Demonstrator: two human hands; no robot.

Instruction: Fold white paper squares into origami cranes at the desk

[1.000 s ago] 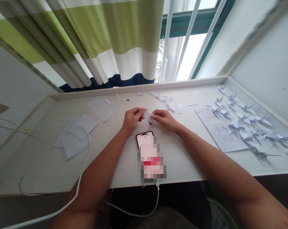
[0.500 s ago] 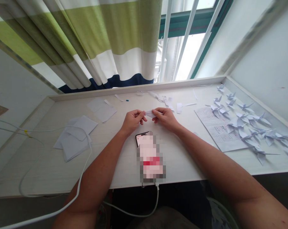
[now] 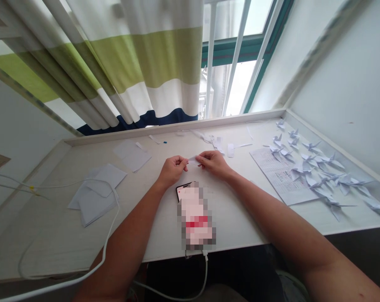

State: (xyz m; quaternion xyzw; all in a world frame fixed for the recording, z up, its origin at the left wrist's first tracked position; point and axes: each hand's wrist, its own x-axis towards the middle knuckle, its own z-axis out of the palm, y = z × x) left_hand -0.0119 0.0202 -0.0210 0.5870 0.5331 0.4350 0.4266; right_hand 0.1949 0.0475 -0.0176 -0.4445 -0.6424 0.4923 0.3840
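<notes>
A small piece of folded white paper is stretched between my two hands, just above the white desk. My left hand pinches its left end between thumb and forefinger. Its right end is gripped by my right hand, whose fingers cover part of the paper. The exact folds are too small to make out. Below the hands lies a phone, its screen mostly blurred, with a white cable at its lower end.
Several folded paper cranes stand at the right, some on a printed sheet. Loose paper squares lie at the left, with a white cord over them. Paper strips and a small blue bit are farther back.
The view has tilted up a little, so the desk and its things sit lower in the picture. Both hands keep their grip on the folded paper, with only slight finger movement.
</notes>
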